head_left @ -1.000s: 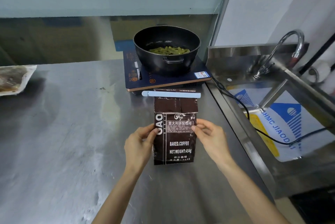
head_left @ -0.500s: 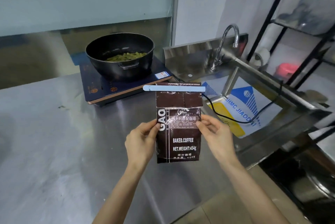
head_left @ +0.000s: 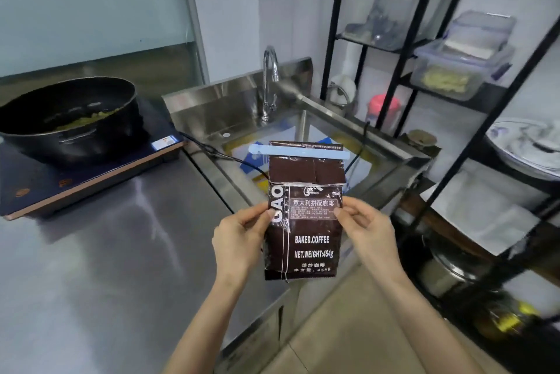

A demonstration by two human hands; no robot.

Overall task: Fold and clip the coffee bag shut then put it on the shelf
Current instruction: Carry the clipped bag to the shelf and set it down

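Brown and upright, the coffee bag (head_left: 304,222) is hanging in the air between your hands, your left hand (head_left: 239,240) pinching its left edge and your right hand (head_left: 368,232) pinching its right edge, with the pale blue clip (head_left: 298,151) clamped across its folded top, above the counter (head_left: 115,252) edge and near the shelf (head_left: 472,213).

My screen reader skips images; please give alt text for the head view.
Both hands, left hand and right hand, hold a clipped coffee bag upright, with a sink behind it and a black shelf to the right.
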